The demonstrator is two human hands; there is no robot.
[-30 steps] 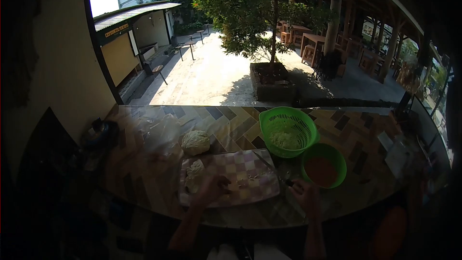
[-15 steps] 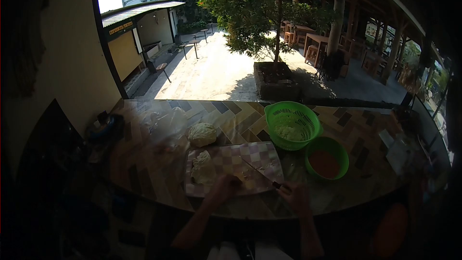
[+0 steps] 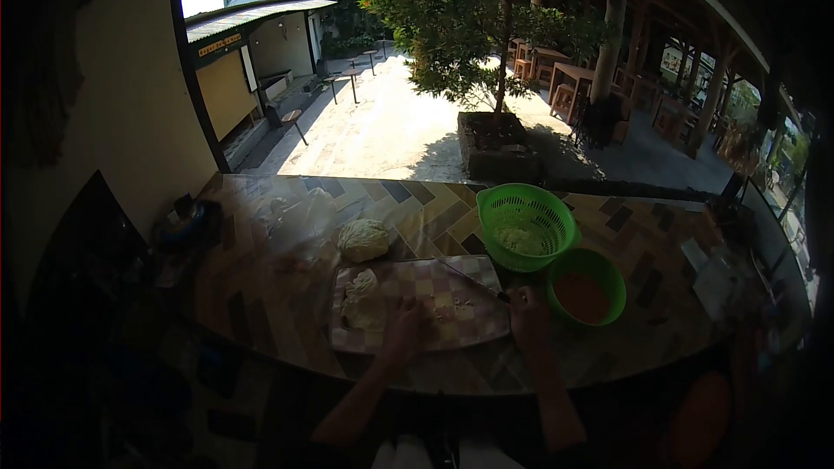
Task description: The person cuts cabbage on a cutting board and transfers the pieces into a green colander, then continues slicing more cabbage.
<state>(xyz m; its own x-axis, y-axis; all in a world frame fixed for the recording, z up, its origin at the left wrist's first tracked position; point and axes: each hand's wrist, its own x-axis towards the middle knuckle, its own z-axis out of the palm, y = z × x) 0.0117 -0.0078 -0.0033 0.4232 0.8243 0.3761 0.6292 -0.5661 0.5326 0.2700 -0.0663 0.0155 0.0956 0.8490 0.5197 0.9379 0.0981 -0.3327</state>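
Head view: the left hand [image 3: 401,323] rests palm-down on the checked cutting board [image 3: 452,330], touching chopped bits, gripping nothing visible. The right hand [image 3: 526,313] is closed around a knife [image 3: 473,280] whose blade angles across the board's far right corner. One cabbage piece [image 3: 361,302] lies on the board, a second cabbage [image 3: 363,240] just beyond. Two green containers stand to the right: a bowl [image 3: 586,293] of orange contents, then a colander [image 3: 526,224] holding shredded cabbage.

Cabbage piece [image 3: 362,302] on board [image 3: 460,326] left; whole cabbage [image 3: 363,240] behind; colander [image 3: 525,226], bowl [image 3: 585,287] right
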